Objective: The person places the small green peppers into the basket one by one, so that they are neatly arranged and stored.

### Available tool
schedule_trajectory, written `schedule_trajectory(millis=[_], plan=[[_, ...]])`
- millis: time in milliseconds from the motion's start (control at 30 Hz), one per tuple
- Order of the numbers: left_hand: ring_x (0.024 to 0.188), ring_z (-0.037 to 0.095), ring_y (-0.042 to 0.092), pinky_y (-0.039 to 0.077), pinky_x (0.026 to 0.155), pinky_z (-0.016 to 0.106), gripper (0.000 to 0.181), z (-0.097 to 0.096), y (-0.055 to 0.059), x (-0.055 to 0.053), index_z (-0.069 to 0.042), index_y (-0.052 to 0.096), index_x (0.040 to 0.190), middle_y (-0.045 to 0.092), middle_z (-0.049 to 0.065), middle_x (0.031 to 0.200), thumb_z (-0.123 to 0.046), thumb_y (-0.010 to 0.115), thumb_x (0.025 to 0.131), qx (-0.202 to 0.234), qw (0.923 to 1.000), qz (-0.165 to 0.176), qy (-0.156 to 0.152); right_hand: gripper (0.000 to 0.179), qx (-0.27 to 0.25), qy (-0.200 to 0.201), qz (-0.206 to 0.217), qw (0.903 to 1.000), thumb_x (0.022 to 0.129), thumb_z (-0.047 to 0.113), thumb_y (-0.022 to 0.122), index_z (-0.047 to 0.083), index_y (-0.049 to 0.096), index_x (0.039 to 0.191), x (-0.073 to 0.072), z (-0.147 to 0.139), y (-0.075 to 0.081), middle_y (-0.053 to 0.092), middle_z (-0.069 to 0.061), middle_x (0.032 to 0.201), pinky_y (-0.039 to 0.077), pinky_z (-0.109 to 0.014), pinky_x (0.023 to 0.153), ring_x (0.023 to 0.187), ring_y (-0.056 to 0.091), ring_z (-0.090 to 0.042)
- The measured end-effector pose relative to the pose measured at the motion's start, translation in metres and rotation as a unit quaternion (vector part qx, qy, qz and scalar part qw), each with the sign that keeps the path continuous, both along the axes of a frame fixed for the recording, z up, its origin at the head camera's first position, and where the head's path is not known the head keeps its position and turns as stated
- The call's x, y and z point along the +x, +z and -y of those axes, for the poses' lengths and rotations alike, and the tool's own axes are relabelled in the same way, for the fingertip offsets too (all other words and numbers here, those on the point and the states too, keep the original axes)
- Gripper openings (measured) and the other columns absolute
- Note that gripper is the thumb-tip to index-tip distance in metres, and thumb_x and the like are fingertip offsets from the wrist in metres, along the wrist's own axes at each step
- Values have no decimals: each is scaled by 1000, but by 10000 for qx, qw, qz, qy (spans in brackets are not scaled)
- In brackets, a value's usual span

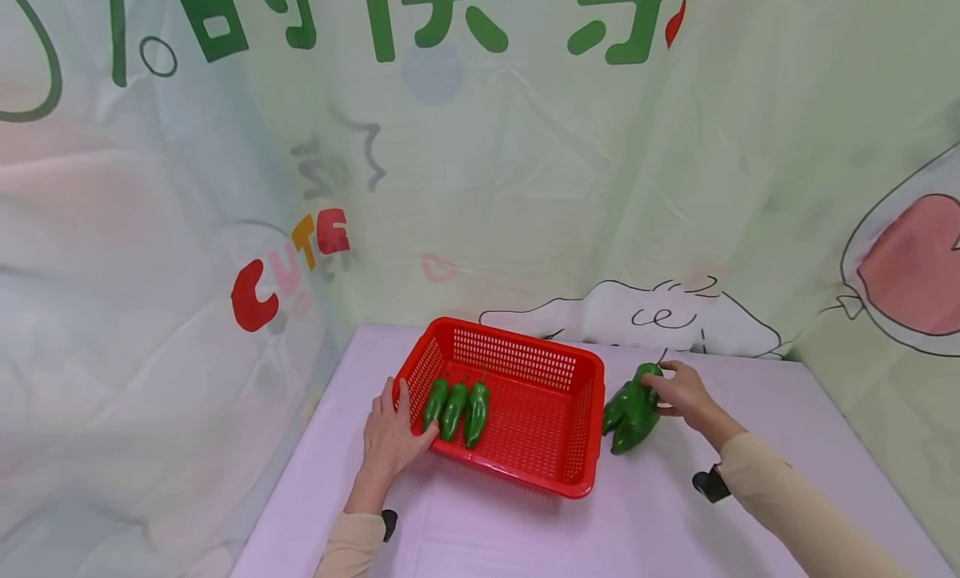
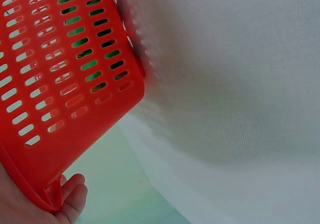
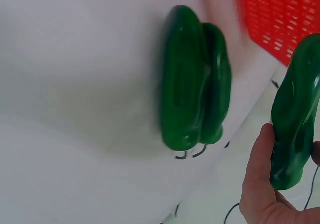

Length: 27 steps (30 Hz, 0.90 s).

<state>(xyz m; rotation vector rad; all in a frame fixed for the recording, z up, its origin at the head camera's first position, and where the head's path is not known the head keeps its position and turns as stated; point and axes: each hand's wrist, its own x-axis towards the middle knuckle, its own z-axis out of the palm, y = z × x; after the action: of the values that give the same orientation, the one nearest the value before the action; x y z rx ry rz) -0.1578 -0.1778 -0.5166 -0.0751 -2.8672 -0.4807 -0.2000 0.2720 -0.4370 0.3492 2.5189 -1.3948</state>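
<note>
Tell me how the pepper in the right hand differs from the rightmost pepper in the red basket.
The held pepper is gripped by the right hand; the basket pepper lies with no hand on it. The held pepper is outside the red basket; the basket pepper is inside it. Both are green, long and shiny.

The left arm (image 1: 362,520) angles up from the lower edge of the head view, its grip (image 1: 392,434) curled, thumb (image 1: 427,438) spread from the fingers (image 1: 387,399). The right arm (image 1: 787,499) slants in from the lower right, its wrist (image 1: 723,430) well apart from the left, digits pinched closed around their hold.
</note>
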Motion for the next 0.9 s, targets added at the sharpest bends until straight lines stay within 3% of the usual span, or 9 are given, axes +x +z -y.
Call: schedule_trajectory(millis=[400,900], plan=[[121,37,42,47,94,48,91,0,-1,0,4,36,149,30,25,152,-51,60,81,-14,10000,-52,9,70,-91,312,-170,9993,98,18,48,-16,13,148,-7,37,14,32,-41,138,54,-50,84,118,49,-51],[123,37,41,47,95,49,92,-1,1,0,3,34,150,29,25,152,-51,60,81,47,10000,-18,36,70,-287,472,-217,9982,97,16,51,-13,15,150,-17,79,17,36,-40,134,56,-49,82,115,52,-49]])
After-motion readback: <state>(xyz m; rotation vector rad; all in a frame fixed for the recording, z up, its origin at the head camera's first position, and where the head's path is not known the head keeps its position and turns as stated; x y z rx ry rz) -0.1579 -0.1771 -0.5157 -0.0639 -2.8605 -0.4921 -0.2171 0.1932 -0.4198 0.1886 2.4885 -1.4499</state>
